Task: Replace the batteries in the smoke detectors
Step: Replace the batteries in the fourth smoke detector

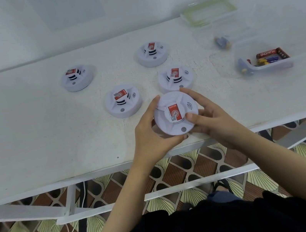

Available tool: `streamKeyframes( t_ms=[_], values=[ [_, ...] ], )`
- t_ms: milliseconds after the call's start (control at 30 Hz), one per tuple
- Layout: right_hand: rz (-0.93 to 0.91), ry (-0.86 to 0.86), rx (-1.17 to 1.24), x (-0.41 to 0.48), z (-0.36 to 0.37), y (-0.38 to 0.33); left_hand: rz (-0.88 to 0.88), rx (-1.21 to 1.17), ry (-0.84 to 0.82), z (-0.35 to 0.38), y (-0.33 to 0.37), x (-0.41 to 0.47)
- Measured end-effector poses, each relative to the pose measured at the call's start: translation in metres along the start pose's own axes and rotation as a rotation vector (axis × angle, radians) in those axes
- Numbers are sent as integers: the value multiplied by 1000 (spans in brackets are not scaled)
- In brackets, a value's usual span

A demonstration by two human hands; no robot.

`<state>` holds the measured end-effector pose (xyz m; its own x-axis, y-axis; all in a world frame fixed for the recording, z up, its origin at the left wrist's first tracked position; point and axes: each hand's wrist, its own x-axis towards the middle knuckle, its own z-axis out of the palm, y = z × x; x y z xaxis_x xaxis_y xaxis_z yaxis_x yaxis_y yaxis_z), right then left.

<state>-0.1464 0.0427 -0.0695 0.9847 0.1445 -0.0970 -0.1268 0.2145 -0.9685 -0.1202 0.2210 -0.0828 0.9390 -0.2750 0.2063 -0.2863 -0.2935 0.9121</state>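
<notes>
Your left hand [152, 134] and right hand [209, 118] both grip the smoke detector [176, 114] between them, over the counter [51, 143] edge.

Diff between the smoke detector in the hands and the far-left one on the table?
The held smoke detector is gripped at its rim by the left hand and right hand; the far-left smoke detector sits untouched on the table. The held one is at the table's near edge; the far-left one lies farther back. Shared: white round body, red-labelled centre hub, grey dot on the front.
</notes>
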Motion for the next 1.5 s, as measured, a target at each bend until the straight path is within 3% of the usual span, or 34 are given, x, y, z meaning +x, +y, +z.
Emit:
streamKeyframes(
  t_ms=[1500],
  values=[
    [20,-17,97,0,0,-3,14,24,-6,-1,-6,1]
  ],
)
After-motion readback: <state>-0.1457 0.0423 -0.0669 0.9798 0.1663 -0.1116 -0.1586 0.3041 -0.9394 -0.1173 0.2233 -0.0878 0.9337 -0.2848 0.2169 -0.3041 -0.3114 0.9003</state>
